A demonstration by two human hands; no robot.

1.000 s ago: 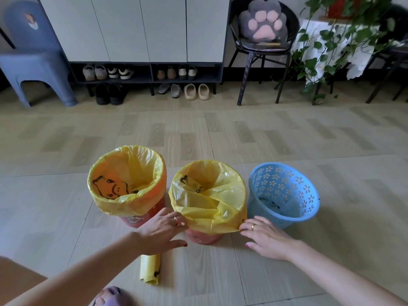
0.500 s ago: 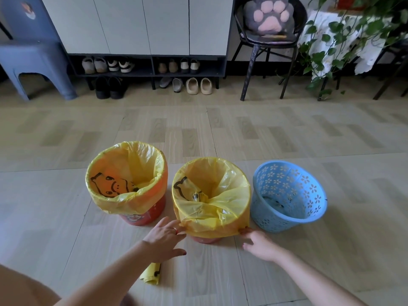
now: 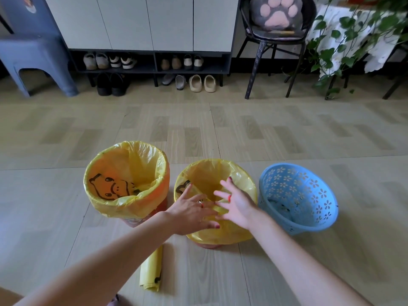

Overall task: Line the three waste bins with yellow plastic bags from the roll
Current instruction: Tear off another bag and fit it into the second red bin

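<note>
Yellow plastic lines two of the three waste bins on the wood-patterned floor [image 3: 220, 129]: the left bin [image 3: 163, 186], orange-red, wears a bag [image 3: 123, 202] folded over its rim with a cartoon face printed inside, and the middle bin [image 3: 208, 245] wears a second bag [image 3: 220, 236] draped well down its near side. Just right of it, the blue bin [image 3: 298, 199] with flower-shaped cut-outs has no liner and tilts toward the right. Both hands are over the near rim of the middle bin. The left hand [image 3: 191, 209] lies flat on the bag with fingers straight and spread, thumb toward the near side, gripping nothing. The right hand [image 3: 237, 203] is beside it, fingers splayed and reaching into the mouth of the bag, also holding nothing. On the floor near the person, in front of the gap between the left and middle bins, lies the yellow roll [image 3: 152, 270] of bags. Far off stand a shoe cabinet [image 3: 154, 23], a blue stool [image 3: 33, 49] and a black chair [image 3: 276, 40].
</note>
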